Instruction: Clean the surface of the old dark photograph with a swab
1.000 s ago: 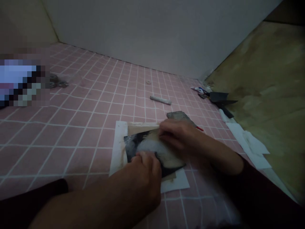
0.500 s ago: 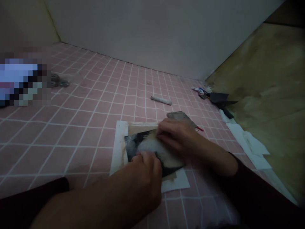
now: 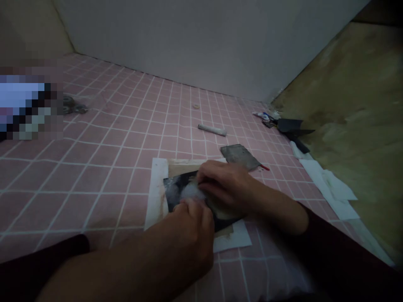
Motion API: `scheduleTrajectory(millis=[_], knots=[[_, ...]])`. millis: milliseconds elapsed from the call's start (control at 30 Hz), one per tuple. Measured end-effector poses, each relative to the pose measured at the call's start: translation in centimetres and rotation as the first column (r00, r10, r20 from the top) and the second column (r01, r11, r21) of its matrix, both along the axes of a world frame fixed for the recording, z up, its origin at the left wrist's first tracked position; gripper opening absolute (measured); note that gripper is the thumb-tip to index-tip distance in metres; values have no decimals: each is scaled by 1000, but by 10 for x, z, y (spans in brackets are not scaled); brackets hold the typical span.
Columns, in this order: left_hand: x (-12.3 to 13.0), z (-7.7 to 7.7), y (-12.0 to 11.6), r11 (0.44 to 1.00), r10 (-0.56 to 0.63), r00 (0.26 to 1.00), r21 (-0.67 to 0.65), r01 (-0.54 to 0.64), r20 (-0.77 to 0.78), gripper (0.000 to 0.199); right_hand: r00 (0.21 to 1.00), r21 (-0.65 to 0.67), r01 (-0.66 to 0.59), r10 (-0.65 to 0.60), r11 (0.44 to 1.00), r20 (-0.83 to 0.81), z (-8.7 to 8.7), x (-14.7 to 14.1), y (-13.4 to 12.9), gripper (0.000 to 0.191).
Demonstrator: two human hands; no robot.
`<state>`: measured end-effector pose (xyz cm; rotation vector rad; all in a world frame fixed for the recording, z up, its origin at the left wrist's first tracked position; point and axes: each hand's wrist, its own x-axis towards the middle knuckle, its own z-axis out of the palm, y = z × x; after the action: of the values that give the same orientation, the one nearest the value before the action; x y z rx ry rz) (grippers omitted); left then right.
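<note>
Wad of white fluff [image 3: 189,193] between both hands, on dark sheet [image 3: 171,191] atop white paper [image 3: 156,188], toward near edge of pink tile surface [image 3: 94,176]. Left hand [image 3: 192,226] curled closed on wad's near side; right hand [image 3: 223,184] curled over far side. Grey scraper [image 3: 237,155] just beyond.

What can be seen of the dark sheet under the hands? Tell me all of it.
The dark sheet is flat and angular, black with grey streaks, and looks like card or paper. A white fluffy tuft lies on it, with a paler tan area nearer the lower corner. It sits askew on a brown card over white paper. The left hand rests on its near edge; the right hand covers its middle.
</note>
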<state>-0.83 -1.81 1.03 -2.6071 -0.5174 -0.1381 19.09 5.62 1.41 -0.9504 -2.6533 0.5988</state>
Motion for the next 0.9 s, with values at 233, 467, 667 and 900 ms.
scheduleTrajectory(millis=[233,467,667,900], knots=[[1,3,0,1000,9,1000,-7,-9,-1,19,997,42,61,-63,997,47,1,2,1,10],[2,3,2,1000,8,1000,20,-8,-12,24,990,78,76,-84,994,109,1,6,4,11],[5,-7,3,1000,7,1000,-27,-7,1,22,1000,26,-5,5,1000,-1,-3,-2,2,10],[2,-1,2,998,-27,999,-49,25,-37,22,984,40,159,-162,986,71,0,5,5,10]])
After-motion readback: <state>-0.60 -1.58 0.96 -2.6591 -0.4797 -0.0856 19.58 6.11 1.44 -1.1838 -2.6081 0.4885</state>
